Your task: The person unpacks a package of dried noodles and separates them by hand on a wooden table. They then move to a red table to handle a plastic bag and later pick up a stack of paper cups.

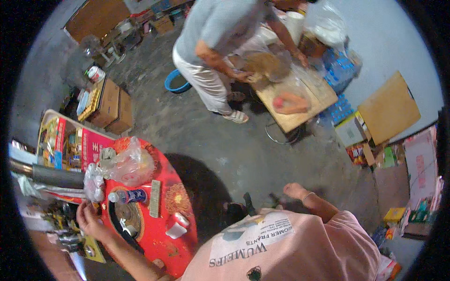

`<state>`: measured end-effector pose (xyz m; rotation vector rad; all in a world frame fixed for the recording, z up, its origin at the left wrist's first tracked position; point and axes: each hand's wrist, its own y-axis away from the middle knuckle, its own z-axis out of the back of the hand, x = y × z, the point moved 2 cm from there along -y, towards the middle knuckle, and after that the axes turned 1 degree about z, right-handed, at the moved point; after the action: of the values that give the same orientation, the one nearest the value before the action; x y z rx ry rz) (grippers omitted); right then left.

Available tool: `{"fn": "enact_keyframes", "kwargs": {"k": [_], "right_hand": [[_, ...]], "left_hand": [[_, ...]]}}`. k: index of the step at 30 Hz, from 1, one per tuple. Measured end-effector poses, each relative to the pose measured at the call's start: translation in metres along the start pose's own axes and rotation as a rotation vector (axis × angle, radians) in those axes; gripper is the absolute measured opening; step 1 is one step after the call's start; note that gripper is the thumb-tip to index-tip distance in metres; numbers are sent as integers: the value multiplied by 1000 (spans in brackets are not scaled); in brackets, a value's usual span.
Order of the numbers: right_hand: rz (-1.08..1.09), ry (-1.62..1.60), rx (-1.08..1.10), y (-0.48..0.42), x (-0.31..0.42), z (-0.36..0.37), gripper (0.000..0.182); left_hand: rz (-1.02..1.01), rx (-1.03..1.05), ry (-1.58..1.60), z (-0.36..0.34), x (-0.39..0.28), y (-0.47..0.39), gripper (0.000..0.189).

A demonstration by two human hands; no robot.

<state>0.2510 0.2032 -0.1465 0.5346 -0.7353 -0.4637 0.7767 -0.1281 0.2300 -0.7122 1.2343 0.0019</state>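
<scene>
My left hand (88, 219) is at the far edge of a round table with a red patterned cover (175, 246), its fingers bent and partly apart. Nothing shows in its grasp. Just above it sits a knotted clear plastic bag (94, 182). A plastic bottle with a blue label (135, 196) lies on its side nearby. Beside the bottle is a greyish-green rectangular bar (155, 198). Closer to me rest a small white-and-red packet (178, 226) and a small white object (128, 227), too blurred to name. My right hand (294, 191) hangs over the floor with fingers curled, holding nothing visible.
Another person (218, 38) bends over a wooden-topped table (302, 119), handling a bag of brown material (265, 66). An orange-red item (293, 102) lies there. A blue basin (175, 81) and cardboard boxes (109, 102) stand on the floor. Bottle packs (339, 68) line the wall.
</scene>
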Motion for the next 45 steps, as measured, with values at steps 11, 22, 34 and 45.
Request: {"fn": "enact_keyframes", "kwargs": {"k": [11, 22, 34, 45], "right_hand": [[-247, -225, -338, 158, -261, 1, 24], [-535, -595, -217, 135, -361, -54, 28], [-449, -646, -585, 56, -361, 214, 29], [-83, -207, -210, -45, -419, 357, 26]], "left_hand": [[526, 1057, 215, -306, -92, 335, 17], [678, 1171, 115, -464, -70, 399, 12], [650, 1379, 167, -633, -85, 437, 13], [594, 1144, 106, -738, -145, 456, 19]]}}
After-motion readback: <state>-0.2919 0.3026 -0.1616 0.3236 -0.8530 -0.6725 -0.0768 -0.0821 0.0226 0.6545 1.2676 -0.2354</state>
